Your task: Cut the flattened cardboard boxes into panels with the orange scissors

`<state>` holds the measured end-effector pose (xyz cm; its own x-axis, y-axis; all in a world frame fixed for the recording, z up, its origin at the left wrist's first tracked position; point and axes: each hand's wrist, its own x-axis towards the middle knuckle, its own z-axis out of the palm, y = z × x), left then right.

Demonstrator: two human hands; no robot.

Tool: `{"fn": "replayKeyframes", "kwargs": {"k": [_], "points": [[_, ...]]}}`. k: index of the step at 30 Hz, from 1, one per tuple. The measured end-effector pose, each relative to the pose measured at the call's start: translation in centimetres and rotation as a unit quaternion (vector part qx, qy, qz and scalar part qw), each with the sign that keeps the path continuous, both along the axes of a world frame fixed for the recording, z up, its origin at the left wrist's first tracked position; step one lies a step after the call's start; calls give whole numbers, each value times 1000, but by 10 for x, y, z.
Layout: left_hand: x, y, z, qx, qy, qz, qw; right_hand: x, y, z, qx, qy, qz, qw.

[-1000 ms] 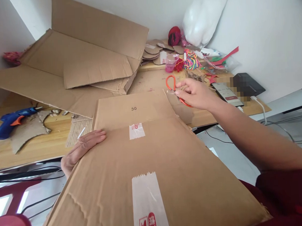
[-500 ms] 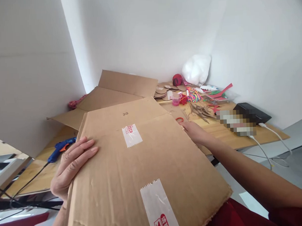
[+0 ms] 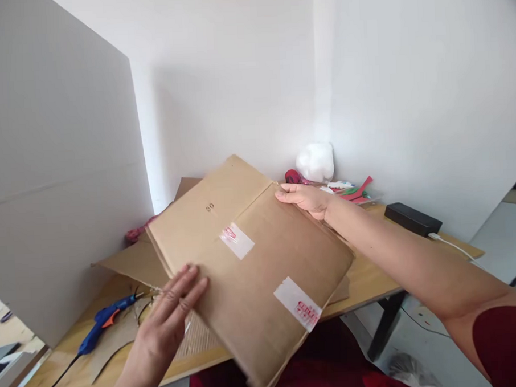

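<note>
A folded piece of cardboard (image 3: 260, 250) fills the middle of the head view, tilted over the table. It carries a printed "30" and two strips of clear tape with red print. At its upper right edge my right hand (image 3: 305, 199) grips it, thumb on the top face. My left hand (image 3: 173, 311) is at the lower left edge with the fingers laid over the face; its thumb is hidden. A blue glue gun (image 3: 105, 323) lies to the left of my left hand, beside a cut cardboard scrap (image 3: 114, 342).
More cardboard (image 3: 133, 264) lies behind on the wooden table (image 3: 372, 271). White stuffing (image 3: 316, 162), a red yarn ball (image 3: 292, 176) and red strips (image 3: 362, 189) are at the back. A black box (image 3: 413, 219) with a white cable stands at right. Light walls enclose the table.
The cardboard has turned clockwise and moved farther from me. My right hand has shifted up onto its upper right edge, thumb now showing. The view has shifted too.
</note>
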<state>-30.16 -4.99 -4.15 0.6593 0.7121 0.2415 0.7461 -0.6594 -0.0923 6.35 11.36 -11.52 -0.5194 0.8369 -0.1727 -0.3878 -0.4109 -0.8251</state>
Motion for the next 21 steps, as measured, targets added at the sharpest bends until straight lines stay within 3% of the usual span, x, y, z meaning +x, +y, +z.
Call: {"fn": "replayKeyframes", "kwargs": {"k": [3, 8, 10, 12, 14, 16, 18, 21], "points": [[9, 8, 10, -14, 54, -36, 998, 19, 10, 26, 130, -69, 68, 987], [90, 47, 75, 98, 8, 17, 995, 29, -2, 82, 327, -185, 201, 905], [123, 65, 97, 77, 9, 42, 996, 25, -10, 102, 390, -192, 245, 866], [145, 76, 109, -20, 40, 54, 998, 19, -18, 115, 447, -215, 261, 828], [157, 77, 110, -129, 58, 107, 984, 11, -27, 121, 494, -265, 256, 788], [161, 71, 105, -193, 69, 122, 971, 3, -36, 121, 527, -322, 246, 747], [161, 63, 99, -220, 71, 105, 967, -5, -47, 120, 551, -367, 228, 714], [158, 52, 91, -244, 74, 92, 962, -13, -66, 116, 559, -413, 206, 689]]}}
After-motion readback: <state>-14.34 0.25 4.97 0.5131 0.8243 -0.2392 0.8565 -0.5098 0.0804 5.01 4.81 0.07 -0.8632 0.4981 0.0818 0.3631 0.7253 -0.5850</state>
